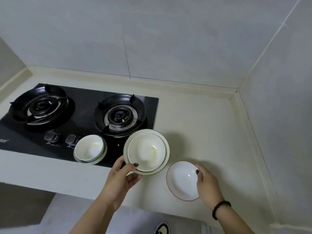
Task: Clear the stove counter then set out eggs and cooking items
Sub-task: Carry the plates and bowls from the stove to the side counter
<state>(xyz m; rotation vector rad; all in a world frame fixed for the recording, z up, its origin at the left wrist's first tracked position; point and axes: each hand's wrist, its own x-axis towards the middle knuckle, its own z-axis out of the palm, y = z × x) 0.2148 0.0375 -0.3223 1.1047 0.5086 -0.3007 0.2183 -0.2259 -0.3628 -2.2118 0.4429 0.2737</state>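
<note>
Gripping stacked bowls [146, 152] in the left hand [120, 179], the right hand [206, 185] pinches a red-rimmed plate [181, 181] near the table's [202, 125] front edge.

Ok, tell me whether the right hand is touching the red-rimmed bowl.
Touching. The head view shows the right hand gripping the red-rimmed bowl at its right edge, thumb over the rim and resting inside.

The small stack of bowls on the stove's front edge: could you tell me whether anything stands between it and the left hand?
Nothing visible stands between them, but the left hand already grips the larger bowl stack, right of the small stack of bowls.
</note>
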